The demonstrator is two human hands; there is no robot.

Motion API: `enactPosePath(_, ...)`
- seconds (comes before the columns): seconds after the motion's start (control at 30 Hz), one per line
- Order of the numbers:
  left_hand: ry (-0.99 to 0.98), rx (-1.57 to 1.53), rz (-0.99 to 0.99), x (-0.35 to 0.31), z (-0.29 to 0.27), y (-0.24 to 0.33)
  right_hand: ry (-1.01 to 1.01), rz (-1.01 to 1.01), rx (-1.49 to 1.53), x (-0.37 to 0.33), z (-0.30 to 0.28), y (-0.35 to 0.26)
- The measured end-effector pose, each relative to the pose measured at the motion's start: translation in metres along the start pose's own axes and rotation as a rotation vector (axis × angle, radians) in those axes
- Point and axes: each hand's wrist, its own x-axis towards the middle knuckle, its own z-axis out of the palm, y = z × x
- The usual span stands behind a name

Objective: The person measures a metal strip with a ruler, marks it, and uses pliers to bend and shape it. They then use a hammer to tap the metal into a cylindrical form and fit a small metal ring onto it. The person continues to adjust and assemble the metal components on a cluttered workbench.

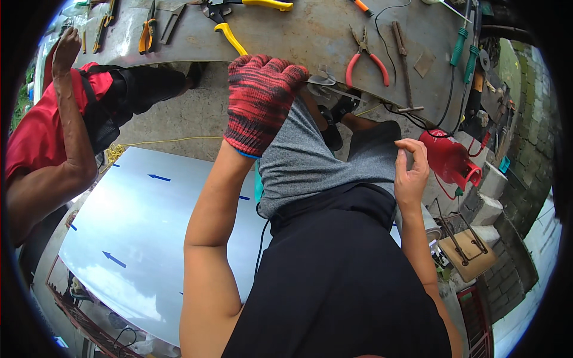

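Note:
My left hand (262, 101), in a red and black knitted glove, is closed at the near edge of the metal-topped table (310, 36). From its thumb side a thin, shiny metal piece (325, 83) sticks out to the right, partly curled; the gloved fingers hide its other end. My bare right hand (412, 170) hovers beside my right thigh, fingers loosely bent and thumb apart, holding nothing. Just beyond the glove lie yellow-handled snips (230, 37). Spread-jawed pliers with red handles (366, 59) rest farther right, beside a rusty metal bar (401, 59).
Orange-handled pliers (147, 30) lie at the table's far left. Another person in a red shirt (45, 125) is at the left, arm raised. A large shiny sheet (143, 221) with blue arrows lies behind on my left. A red gas cylinder (447, 155) stands on the right.

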Motion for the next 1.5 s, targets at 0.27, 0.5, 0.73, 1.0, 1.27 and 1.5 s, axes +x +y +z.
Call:
enactPosePath(0.27,0.144,-0.238,-0.042,-0.03,-0.022,0.031,0.042,-0.113,-0.023,-0.024,-0.011,-0.034)
enactPosePath(0.5,0.192,-0.262,0.028,-0.05,-0.037,0.058,0.152,-0.244,-0.139,-0.046,-0.036,-0.071)
enactPosePath(0.73,0.202,-0.325,0.14,-0.059,-0.044,0.074,0.146,-0.304,-0.177,-0.059,-0.043,-0.109)
enactPosePath(1.0,0.148,-0.304,0.165,-0.067,-0.064,0.088,0.057,-0.376,-0.057,-0.055,-0.03,-0.118)
enactPosePath(1.27,0.026,-0.339,0.262,-0.059,-0.065,0.104,0.032,-0.353,0.007,-0.055,-0.036,-0.119)
enactPosePath(1.5,-0.06,-0.381,0.314,-0.047,-0.072,0.125,-0.013,-0.477,-0.117,-0.049,-0.036,-0.117)
